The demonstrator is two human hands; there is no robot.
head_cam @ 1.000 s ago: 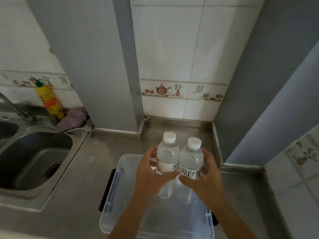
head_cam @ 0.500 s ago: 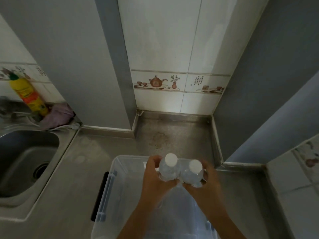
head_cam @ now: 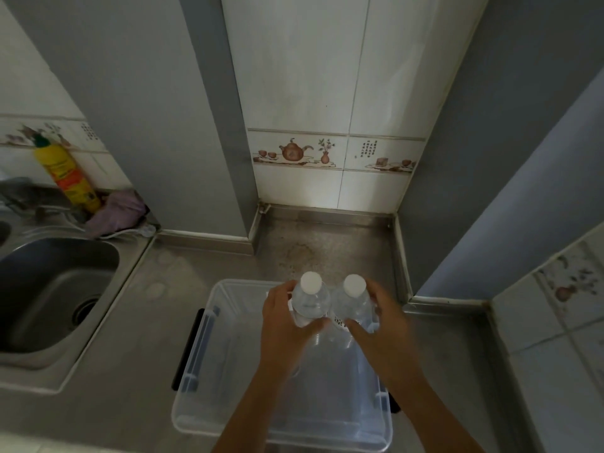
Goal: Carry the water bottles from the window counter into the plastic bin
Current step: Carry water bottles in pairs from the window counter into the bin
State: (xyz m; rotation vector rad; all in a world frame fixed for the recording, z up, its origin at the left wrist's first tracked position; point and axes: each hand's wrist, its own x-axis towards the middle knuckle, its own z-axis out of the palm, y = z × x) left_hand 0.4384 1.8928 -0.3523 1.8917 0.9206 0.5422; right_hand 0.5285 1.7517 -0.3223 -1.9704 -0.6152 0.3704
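Two clear water bottles with white caps stand upright side by side over the far end of the clear plastic bin (head_cam: 209, 361). My left hand (head_cam: 282, 325) grips the left bottle (head_cam: 309, 297) around its body. The right bottle (head_cam: 353, 300) is gripped the same way by my right hand (head_cam: 380, 325). Both bottles are low, inside the bin's walls; whether their bases touch the bin floor is hidden by my hands. The bin sits on the steel counter (head_cam: 130, 403), with black handles at its left and right ends.
A steel sink (head_cam: 49, 289) lies to the left. Behind it stand a yellow detergent bottle (head_cam: 70, 178) and a purple cloth (head_cam: 117, 212). Grey wall columns and tiled walls close the counter at the back and right.
Both hands lowered the two bottles from above the bin down into its far end. The camera tilted and shifted, so the sink shows more at left.
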